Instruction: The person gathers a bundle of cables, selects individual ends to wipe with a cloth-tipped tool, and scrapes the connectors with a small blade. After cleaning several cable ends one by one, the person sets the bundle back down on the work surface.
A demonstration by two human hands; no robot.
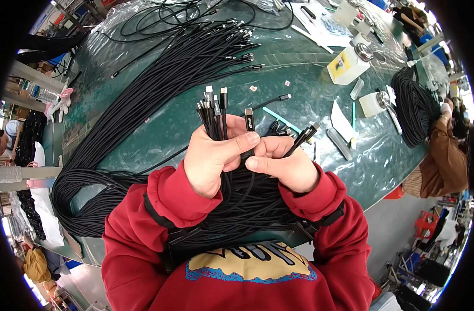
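Several black cables (217, 120) stand upright in my left hand (208, 158), their metal-tipped plugs pointing away from me. My right hand (286, 165) is closed on a few more black cable ends (303, 139), which slant out to the right. Between the two hands one cable's plug (249, 120) stands upright, with my left thumb against it and my right fingers just below. Under my forearms lies a thick bundle of black cables (247, 207). It loops round on the left and runs to a fan of plugs (237, 39) at the far side.
A green table (299, 62) carries a white bottle with a yellow label (349, 65), a smaller bottle (374, 103) and a grey oblong piece (339, 144). At the right edge lies a coiled cable bundle (410, 109), beside a person in brown (444, 155). Gloves (60, 103) hang at left.
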